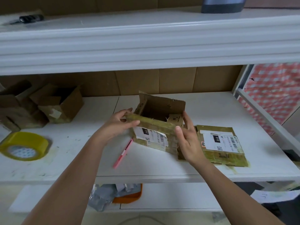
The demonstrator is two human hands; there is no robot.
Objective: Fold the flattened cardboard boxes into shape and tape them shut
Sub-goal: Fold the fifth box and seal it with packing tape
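Tape roll (24, 146) cut by left edge; label (152, 137) print unreadable.

"010" on both box (152, 133) labels (217, 142).
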